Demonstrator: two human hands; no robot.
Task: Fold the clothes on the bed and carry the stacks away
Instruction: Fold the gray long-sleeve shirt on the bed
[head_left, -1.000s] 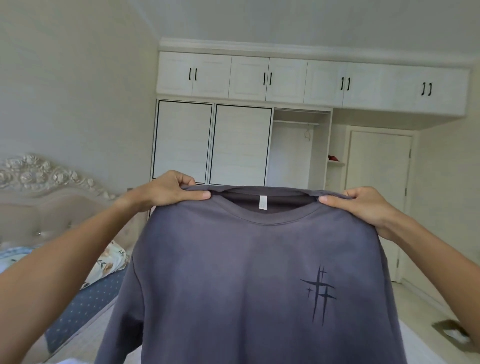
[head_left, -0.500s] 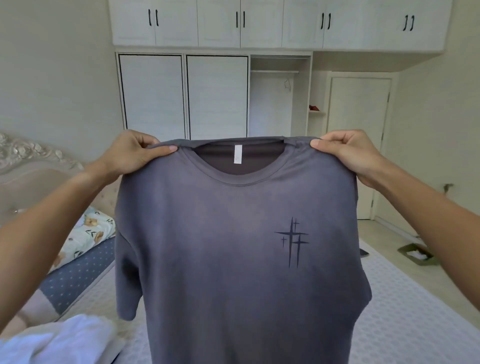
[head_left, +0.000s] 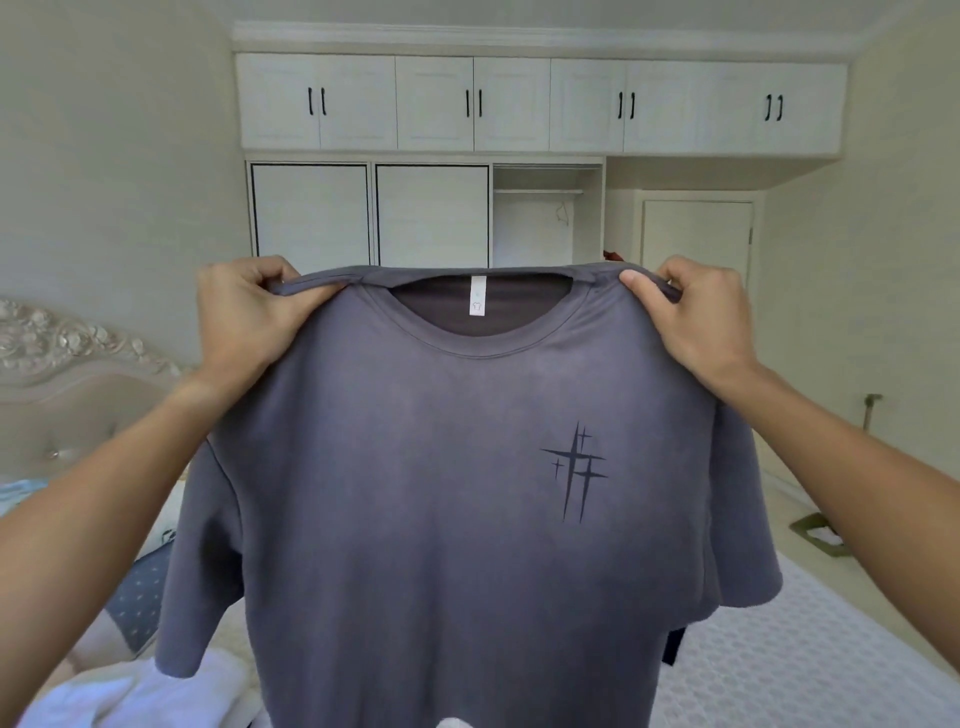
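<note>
Hanging from both hands, grey T-shirt (head_left: 415, 493) shows an unreadable white neck label (head_left: 477, 302).

A slate-grey T-shirt (head_left: 441, 493) bears dark crossed sparkle marks (head_left: 574, 470); the wardrobe (head_left: 431, 156) is white with black handles.

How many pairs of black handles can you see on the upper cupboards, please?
4, in a row along the upper cupboards: one pair far left, one left of centre, one right of centre, one far right. None looks hidden.
</note>
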